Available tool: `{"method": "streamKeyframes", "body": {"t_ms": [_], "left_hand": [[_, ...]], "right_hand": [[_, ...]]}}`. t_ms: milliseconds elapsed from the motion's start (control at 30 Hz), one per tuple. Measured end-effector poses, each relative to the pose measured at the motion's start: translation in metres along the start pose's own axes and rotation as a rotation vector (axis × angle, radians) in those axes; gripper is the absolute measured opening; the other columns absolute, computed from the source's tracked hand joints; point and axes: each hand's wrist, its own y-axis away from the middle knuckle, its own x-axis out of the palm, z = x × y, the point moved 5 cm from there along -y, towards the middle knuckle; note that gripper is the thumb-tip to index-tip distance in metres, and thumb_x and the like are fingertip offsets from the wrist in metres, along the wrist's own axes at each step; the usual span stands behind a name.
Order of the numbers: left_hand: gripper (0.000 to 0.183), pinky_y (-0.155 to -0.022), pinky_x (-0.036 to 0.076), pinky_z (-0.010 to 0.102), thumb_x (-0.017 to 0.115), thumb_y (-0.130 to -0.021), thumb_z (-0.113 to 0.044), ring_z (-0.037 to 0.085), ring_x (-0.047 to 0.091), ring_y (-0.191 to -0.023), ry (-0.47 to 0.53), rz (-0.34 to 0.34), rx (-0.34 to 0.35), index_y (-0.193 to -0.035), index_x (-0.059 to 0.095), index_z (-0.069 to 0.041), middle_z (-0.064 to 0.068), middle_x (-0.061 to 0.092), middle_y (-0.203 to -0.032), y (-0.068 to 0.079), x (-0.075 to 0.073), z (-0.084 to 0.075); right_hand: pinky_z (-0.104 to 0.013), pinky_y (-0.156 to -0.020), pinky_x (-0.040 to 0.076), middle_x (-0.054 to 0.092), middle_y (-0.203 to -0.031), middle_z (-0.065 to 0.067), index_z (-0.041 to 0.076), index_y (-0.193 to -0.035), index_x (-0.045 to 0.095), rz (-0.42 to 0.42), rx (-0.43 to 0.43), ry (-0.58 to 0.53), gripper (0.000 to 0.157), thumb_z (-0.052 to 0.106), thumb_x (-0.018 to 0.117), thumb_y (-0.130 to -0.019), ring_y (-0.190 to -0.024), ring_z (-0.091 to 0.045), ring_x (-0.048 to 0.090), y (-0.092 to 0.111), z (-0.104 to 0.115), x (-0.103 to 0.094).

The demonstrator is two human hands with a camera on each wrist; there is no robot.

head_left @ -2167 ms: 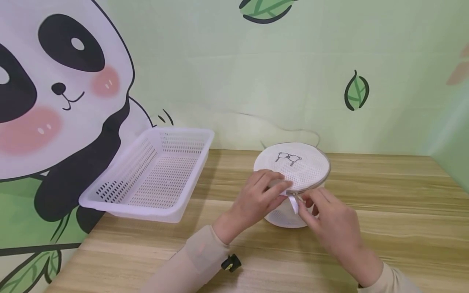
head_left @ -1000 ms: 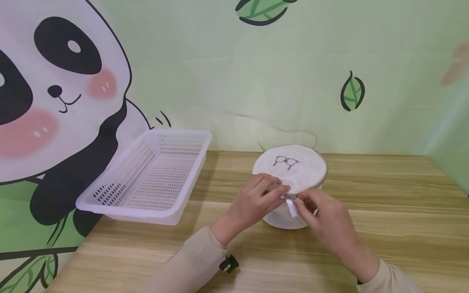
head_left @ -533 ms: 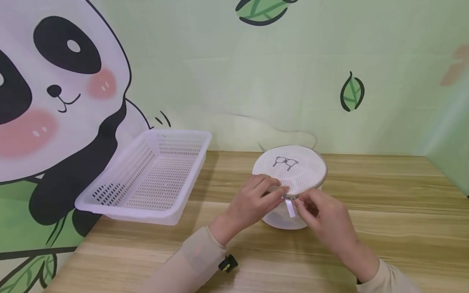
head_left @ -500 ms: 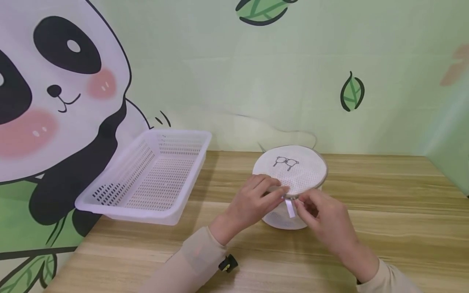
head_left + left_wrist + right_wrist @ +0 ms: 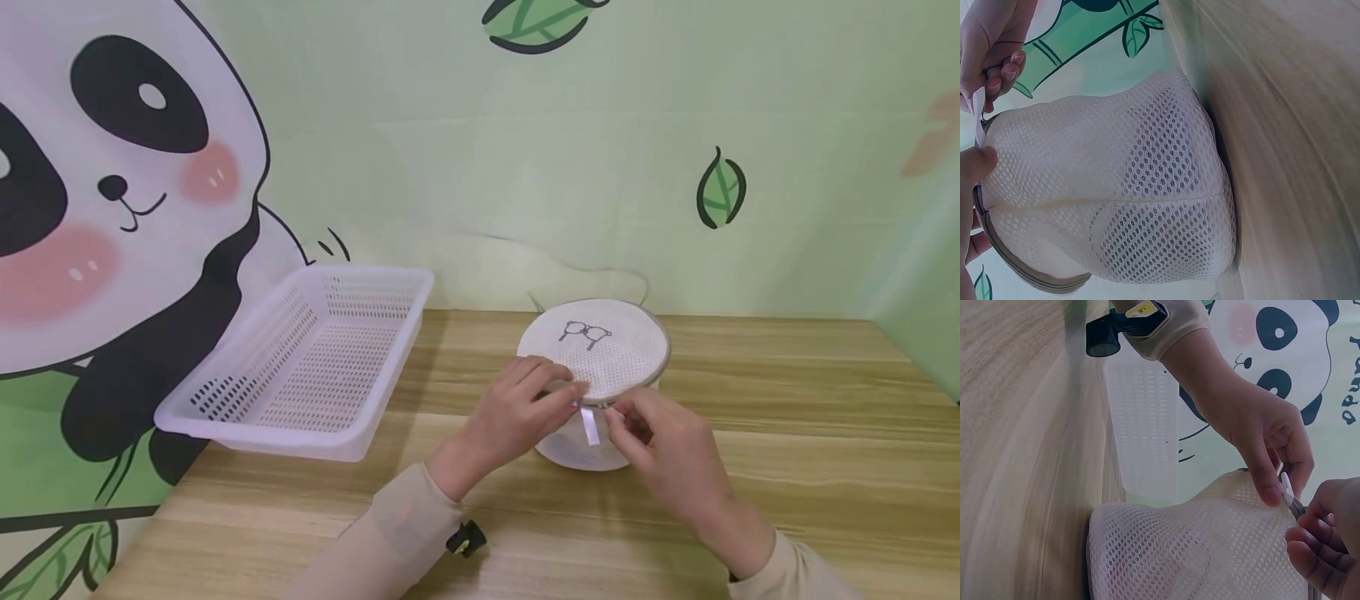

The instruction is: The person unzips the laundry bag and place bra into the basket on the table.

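Observation:
A white mesh laundry bag [image 5: 622, 358] stands upright on the table, round and drum-shaped, with a glasses drawing on its top. A grey-brown zipper [image 5: 1029, 275] runs round the top edge. My left hand [image 5: 517, 412] pinches the front of this edge, thumb below and fingers over the top. A short white fabric tab [image 5: 590, 427] hangs down beside the left fingertips. Just right of the tab, my right hand [image 5: 671, 450] pinches at the zipper, thumb against curled fingers. The zipper pull itself is mostly hidden by those fingers. The bag's side sags inward in the right wrist view.
Left of the bag sits a white slotted plastic basket [image 5: 352, 367] with nothing in it. A black wrist device [image 5: 467, 539] sticks out from the left sleeve. Behind the wooden table [image 5: 787, 500] rises a green wall [image 5: 450, 150] with a panda and leaves.
My right fingertips have shifted from over the white tab to just right of it, along the zipper. The tab now hangs uncovered. My left hand keeps its hold on the edge.

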Motion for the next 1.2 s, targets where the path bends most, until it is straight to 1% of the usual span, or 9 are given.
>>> {"method": "streamKeyframes", "body": {"t_ms": [233, 533, 833, 1033, 1200], "left_hand": [[0.019, -0.082, 0.053, 0.021, 0.076, -0.08, -0.019, 0.011, 0.062, -0.091, -0.007, -0.008, 0.004, -0.098, 0.071, -0.018, -0.002, 0.066, -0.095, 0.001, 0.0003, 0.0011], [0.015, -0.083, 0.053, 0.021, 0.074, -0.082, -0.02, 0.011, 0.062, -0.09, -0.001, 0.013, -0.003, -0.097, 0.071, -0.018, -0.002, 0.066, -0.095, -0.0004, 0.0, 0.0014], [0.017, -0.082, 0.053, 0.022, 0.075, -0.082, -0.019, 0.012, 0.062, -0.09, 0.011, 0.006, -0.004, -0.098, 0.072, -0.017, -0.001, 0.066, -0.094, 0.0, -0.0003, 0.0028], [0.02, -0.082, 0.053, 0.022, 0.076, -0.08, -0.018, 0.011, 0.062, -0.091, 0.007, -0.003, 0.003, -0.1, 0.072, -0.017, -0.002, 0.066, -0.095, 0.0006, -0.0009, 0.0034], [0.02, -0.082, 0.053, 0.022, 0.075, -0.08, -0.018, 0.011, 0.062, -0.091, 0.012, -0.001, 0.006, -0.1, 0.072, -0.017, -0.001, 0.066, -0.095, 0.0009, -0.0003, 0.004]], "right_hand": [[-0.011, -0.051, 0.045, 0.056, -0.066, 0.006, 0.01, -0.075, 0.059, -0.004, -0.007, -0.004, 0.018, -0.003, 0.071, -0.076, -0.059, 0.001, 0.05, 0.0, -0.0017, -0.0003], [-0.011, -0.051, 0.044, 0.055, -0.064, 0.006, 0.011, -0.074, 0.058, -0.019, -0.01, 0.007, 0.018, -0.003, 0.07, -0.075, -0.059, 0.002, 0.049, -0.0001, -0.0024, -0.0011], [-0.009, -0.051, 0.043, 0.054, -0.064, 0.006, 0.01, -0.074, 0.058, -0.034, -0.027, 0.002, 0.019, -0.004, 0.07, -0.074, -0.059, 0.002, 0.049, -0.0012, -0.0028, -0.0017], [-0.01, -0.051, 0.043, 0.056, -0.064, 0.007, 0.011, -0.074, 0.06, -0.051, -0.009, 0.01, 0.02, -0.005, 0.072, -0.072, -0.058, 0.0, 0.05, -0.0019, -0.0037, -0.0026], [-0.011, -0.051, 0.043, 0.055, -0.064, 0.008, 0.012, -0.074, 0.061, -0.049, 0.008, 0.024, 0.02, -0.004, 0.073, -0.072, -0.059, 0.0, 0.05, -0.0018, -0.0052, -0.0029]]}}
